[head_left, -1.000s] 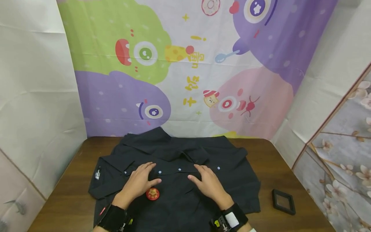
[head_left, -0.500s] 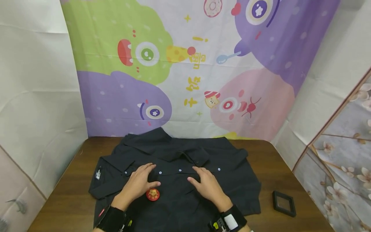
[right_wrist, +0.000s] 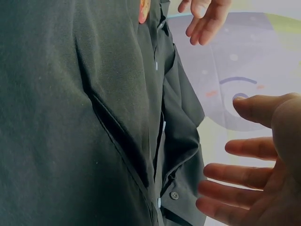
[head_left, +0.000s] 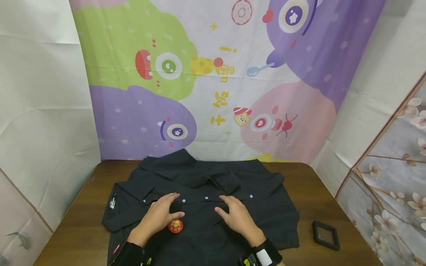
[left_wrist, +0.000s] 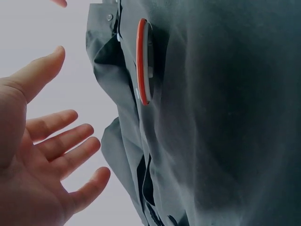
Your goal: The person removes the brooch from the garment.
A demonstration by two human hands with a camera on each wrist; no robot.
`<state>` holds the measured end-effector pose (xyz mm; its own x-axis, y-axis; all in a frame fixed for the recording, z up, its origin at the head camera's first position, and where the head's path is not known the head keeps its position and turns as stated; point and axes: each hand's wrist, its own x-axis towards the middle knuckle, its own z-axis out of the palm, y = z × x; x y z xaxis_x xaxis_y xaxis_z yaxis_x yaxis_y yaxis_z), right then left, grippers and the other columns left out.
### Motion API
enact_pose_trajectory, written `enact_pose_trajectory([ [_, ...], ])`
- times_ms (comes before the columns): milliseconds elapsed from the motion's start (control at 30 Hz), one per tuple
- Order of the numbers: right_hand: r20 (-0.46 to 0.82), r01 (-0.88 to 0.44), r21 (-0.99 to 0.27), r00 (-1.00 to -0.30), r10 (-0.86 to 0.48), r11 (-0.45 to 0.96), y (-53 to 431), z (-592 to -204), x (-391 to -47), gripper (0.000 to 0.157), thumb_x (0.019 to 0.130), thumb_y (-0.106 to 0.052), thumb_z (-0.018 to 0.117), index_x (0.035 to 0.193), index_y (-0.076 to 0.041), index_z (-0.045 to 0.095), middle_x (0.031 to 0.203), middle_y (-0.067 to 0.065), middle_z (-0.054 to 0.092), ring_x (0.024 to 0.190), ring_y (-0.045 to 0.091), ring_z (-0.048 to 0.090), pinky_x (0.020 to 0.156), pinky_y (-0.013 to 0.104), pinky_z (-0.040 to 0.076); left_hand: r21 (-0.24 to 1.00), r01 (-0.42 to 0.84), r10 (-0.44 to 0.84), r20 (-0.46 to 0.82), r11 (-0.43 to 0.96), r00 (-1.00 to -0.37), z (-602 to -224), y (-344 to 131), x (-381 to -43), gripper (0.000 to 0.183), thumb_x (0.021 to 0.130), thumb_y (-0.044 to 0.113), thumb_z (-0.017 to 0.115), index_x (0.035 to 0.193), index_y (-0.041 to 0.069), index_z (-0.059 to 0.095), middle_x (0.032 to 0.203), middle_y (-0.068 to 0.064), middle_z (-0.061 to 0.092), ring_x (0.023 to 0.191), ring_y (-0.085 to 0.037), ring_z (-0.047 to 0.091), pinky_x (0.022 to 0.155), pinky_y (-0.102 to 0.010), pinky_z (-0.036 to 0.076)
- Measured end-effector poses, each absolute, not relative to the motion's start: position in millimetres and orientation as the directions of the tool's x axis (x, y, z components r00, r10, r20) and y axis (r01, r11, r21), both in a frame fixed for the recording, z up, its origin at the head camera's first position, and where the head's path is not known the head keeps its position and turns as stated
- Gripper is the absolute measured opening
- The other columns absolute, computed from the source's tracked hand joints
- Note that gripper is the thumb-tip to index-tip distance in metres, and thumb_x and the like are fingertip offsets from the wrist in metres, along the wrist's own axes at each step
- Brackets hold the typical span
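A black button-up shirt (head_left: 199, 236) lies spread over the wooden table, with pale buttons along its placket and its collar toward the far side. On its front is a round red badge (head_left: 175, 226) with a gold figure; the left wrist view shows this badge (left_wrist: 141, 61) edge-on, with a pale fitting behind it. My left hand (head_left: 158, 216) hovers over the shirt just left of the badge, fingers extended and holding nothing. To the right, my right hand (head_left: 237, 218) is also held above the cloth, its fingers apart and the palm bare in the right wrist view.
A small black square frame (head_left: 325, 235) lies on the wooden table (head_left: 309, 207) at the right, beyond the shirt's hem. Behind the table hangs a cartoon-printed cloth (head_left: 213, 140). Pale panels stand on both sides. Each wrist wears a black strap with a device.
The head view has tilted slightly, so the scene sits a little lower. Both hands stay nearly in place over the shirt; the badge and black frame have not moved on the table.
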<state>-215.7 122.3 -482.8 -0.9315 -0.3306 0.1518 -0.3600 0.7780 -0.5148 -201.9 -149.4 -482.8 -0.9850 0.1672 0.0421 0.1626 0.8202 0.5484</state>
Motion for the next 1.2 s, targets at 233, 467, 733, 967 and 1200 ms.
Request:
enact_pose_trajectory([
  [233, 0.147, -0.359, -0.536, -0.931, -0.334, 0.764, 123, -478, -215, 0.048, 0.094, -0.034, 0.063, 0.132, -0.006, 0.058, 0.128, 0.016, 0.062, 0.119, 0.035, 0.059, 0.098, 0.053, 0.048, 0.545, 0.175, 0.173, 0.055, 0.820, -0.983, -484, -149, -199, 0.065, 0.083, 0.035, 0.076, 0.137, 0.006, 0.054, 0.143, -0.016, 0.053, 0.134, -0.037, 0.046, 0.104, -0.063, 0.036],
  [467, 0.090, -0.339, -0.558, -0.932, -0.351, 0.757, 121, -476, -217, 0.051, 0.095, -0.040, 0.060, 0.134, -0.007, 0.057, 0.132, 0.016, 0.060, 0.124, 0.036, 0.056, 0.101, 0.055, 0.045, 0.540, 0.176, 0.174, 0.056, 0.823, -0.983, -484, -152, -198, 0.064, 0.084, 0.039, 0.074, 0.136, 0.007, 0.055, 0.142, -0.017, 0.052, 0.135, -0.039, 0.043, 0.104, -0.066, 0.034],
  [733, 0.068, -0.355, -0.563, -0.920, -0.386, 0.746, 116, -483, -213, 0.052, 0.096, -0.040, 0.059, 0.135, -0.007, 0.056, 0.136, 0.017, 0.058, 0.129, 0.039, 0.052, 0.104, 0.056, 0.043, 0.543, 0.178, 0.182, 0.048, 0.820, -0.982, -486, -152, -197, 0.064, 0.084, 0.041, 0.074, 0.135, 0.006, 0.056, 0.141, -0.016, 0.053, 0.134, -0.037, 0.045, 0.103, -0.065, 0.035],
  [967, 0.112, -0.404, -0.523, -0.905, -0.409, 0.750, 108, -485, -215, 0.049, 0.096, -0.038, 0.059, 0.134, -0.007, 0.057, 0.132, 0.013, 0.061, 0.124, 0.033, 0.056, 0.102, 0.052, 0.046, 0.541, 0.193, 0.188, 0.065, 0.819, -0.980, -487, -151, -199, 0.064, 0.085, 0.040, 0.074, 0.135, 0.006, 0.055, 0.140, -0.015, 0.055, 0.133, -0.037, 0.046, 0.103, -0.064, 0.036],
  [1200, 0.128, -0.424, -0.514, -0.898, -0.422, 0.746, 99, -484, -216, 0.046, 0.095, -0.035, 0.061, 0.132, -0.008, 0.059, 0.130, 0.012, 0.062, 0.122, 0.031, 0.058, 0.100, 0.050, 0.048, 0.545, 0.184, 0.182, 0.058, 0.818, -0.982, -485, -159, -200, 0.064, 0.084, 0.040, 0.074, 0.136, 0.006, 0.055, 0.140, -0.016, 0.054, 0.133, -0.038, 0.046, 0.103, -0.065, 0.036],
])
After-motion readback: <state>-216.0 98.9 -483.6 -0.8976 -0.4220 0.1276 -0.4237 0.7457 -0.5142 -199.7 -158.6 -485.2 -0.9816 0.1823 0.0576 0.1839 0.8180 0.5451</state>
